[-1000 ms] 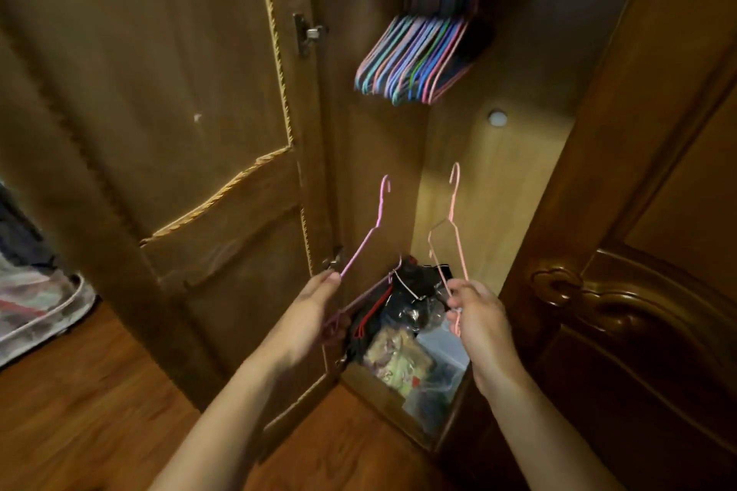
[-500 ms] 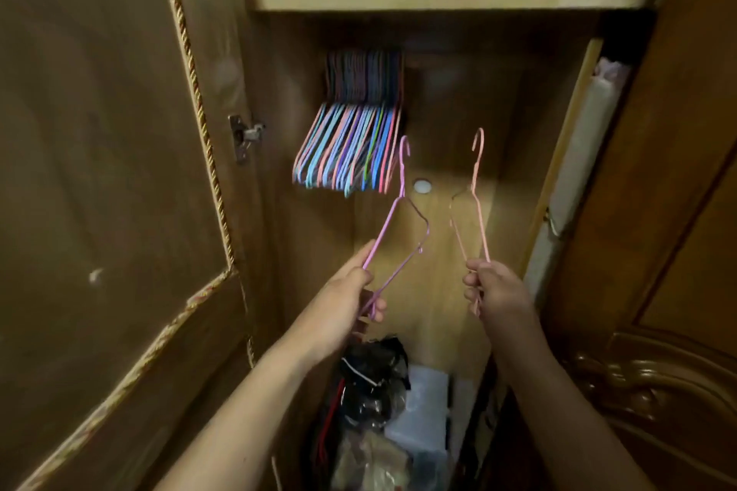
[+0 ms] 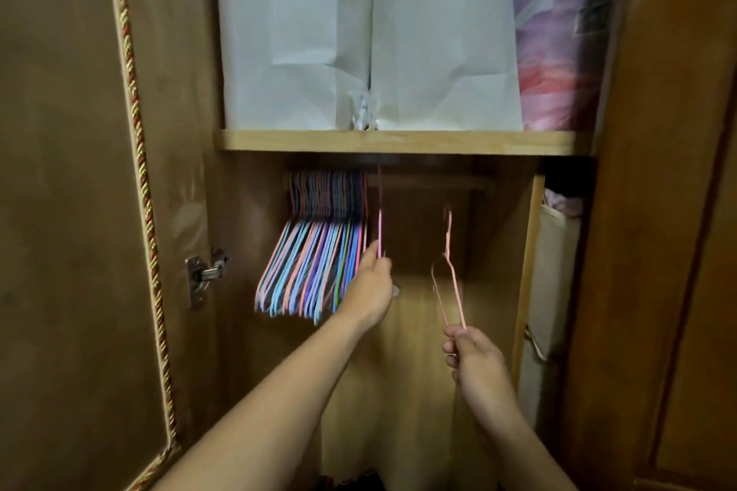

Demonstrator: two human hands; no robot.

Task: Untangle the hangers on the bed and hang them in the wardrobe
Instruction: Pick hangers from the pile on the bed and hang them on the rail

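Note:
I am facing the open wardrobe. My left hand [image 3: 371, 287] grips a pink wire hanger [image 3: 379, 229], seen edge-on, with its hook up at the hanging rail [image 3: 430, 184] just right of the hung bunch. Whether the hook sits on the rail is lost in shadow. My right hand [image 3: 470, 355] holds a second, paler pink hanger [image 3: 448, 271] by its lower end, hook upright and below the rail. Several coloured hangers [image 3: 315, 251] hang packed together at the rail's left end.
A wooden shelf [image 3: 399, 140] above the rail carries white bags [image 3: 367, 32] and a purple-pink bundle [image 3: 558, 32]. The open door [image 3: 79, 211] stands at left with a metal hinge [image 3: 203, 275]. A side partition [image 3: 528, 271] and another door lie to the right.
My view has tilted upward from the wardrobe floor to the shelf. Both hands rose with their hangers, and the left one has turned edge-on and reached up to the rail.

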